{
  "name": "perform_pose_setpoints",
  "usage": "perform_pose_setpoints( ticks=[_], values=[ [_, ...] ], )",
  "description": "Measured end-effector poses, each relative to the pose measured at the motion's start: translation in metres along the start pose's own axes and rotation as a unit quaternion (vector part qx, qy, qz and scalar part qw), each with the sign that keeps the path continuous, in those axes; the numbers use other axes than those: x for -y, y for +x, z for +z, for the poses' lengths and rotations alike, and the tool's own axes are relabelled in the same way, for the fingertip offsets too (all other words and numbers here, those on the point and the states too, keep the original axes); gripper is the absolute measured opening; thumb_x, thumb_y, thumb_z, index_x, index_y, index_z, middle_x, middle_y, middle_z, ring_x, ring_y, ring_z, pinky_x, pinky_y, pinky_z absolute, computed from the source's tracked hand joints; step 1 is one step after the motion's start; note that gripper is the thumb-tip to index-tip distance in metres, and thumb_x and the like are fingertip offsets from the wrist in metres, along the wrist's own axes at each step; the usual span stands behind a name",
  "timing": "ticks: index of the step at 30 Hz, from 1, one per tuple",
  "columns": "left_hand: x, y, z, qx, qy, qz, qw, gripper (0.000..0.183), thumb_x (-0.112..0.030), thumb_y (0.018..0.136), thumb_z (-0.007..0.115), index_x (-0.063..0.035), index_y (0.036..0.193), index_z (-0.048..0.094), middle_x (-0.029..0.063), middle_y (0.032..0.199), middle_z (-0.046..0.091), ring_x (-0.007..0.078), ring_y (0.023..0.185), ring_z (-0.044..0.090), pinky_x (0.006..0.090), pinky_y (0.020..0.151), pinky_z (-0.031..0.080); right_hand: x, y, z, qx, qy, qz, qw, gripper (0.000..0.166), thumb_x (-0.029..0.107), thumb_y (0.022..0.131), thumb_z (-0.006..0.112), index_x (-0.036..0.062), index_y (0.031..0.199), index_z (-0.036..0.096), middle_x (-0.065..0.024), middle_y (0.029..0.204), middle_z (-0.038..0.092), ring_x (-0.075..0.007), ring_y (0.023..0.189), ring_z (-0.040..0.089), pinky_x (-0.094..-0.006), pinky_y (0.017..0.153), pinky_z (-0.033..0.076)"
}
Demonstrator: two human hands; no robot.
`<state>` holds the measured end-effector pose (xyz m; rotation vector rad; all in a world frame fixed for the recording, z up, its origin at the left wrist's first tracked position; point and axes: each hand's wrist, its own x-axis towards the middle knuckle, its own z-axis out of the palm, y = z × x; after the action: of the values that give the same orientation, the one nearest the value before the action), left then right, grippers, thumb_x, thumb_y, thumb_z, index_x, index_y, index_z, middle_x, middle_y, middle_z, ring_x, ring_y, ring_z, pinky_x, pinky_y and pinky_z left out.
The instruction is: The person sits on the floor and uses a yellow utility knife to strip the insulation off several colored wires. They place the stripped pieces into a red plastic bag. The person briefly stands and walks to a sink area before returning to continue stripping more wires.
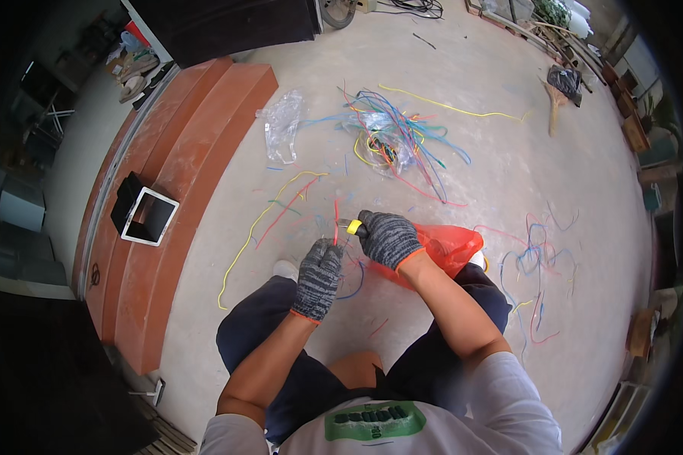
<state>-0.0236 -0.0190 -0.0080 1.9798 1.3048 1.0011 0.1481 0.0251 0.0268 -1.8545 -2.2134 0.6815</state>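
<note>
Both my hands wear grey knitted gloves with orange cuffs. Between the fingers of my left hand (319,278) a short red wire (336,219) stands up, pointing away from me. My right hand (391,239) grips a yellow-and-black utility knife (355,228), its blade lying against or very near the wire. Whether the blade has cut into the insulation cannot be made out. Under my right forearm lies a red plastic bag (447,244), partly hidden. Small wire scraps and a curved blue wire (359,284) are on the concrete floor beneath my hands.
Ahead lies a tangle of coloured wires (412,133) on clear plastic, beside a clear plastic bag (283,125). A long yellow wire (249,233) curves at left. Thin stripped pieces (538,253) lie at right. Reddish steps (188,153) hold a black-and-white box (148,213). A hand broom (554,105) lies far right.
</note>
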Motion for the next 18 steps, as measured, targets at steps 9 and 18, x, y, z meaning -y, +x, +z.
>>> perform_pose_setpoints(
  ticks=[9, 18],
  values=[
    [0.009, -0.016, -0.01, 0.026, 0.167, 0.106, 0.98, 0.018, 0.0, 0.083, 0.046, 0.0009, 0.1, 0.052, 0.0127, 0.095, 0.055, 0.021, 0.087, 0.054, 0.0292, 0.077, 0.045, -0.003, 0.007, 0.007, 0.029, 0.024, 0.022, 0.999, 0.02, 0.018, 0.073, 0.052, 0.0079, 0.09, 0.055, -0.0165, 0.077, 0.06, -0.0332, 0.074, 0.059, -0.0431, 0.064, 0.045],
    [0.003, -0.037, -0.011, 0.037, -0.007, 0.006, 0.999, 0.021, -0.002, 0.078, 0.05, 0.0021, 0.098, 0.053, 0.0199, 0.098, 0.055, 0.034, 0.084, 0.055, 0.0379, 0.076, 0.046, -0.026, 0.019, 0.027, 0.049, 0.024, 0.045, 0.997, 0.023, 0.022, 0.078, 0.048, 0.007, 0.093, 0.057, -0.0176, 0.082, 0.06, -0.0329, 0.078, 0.058, -0.0422, 0.069, 0.045]
  ],
)
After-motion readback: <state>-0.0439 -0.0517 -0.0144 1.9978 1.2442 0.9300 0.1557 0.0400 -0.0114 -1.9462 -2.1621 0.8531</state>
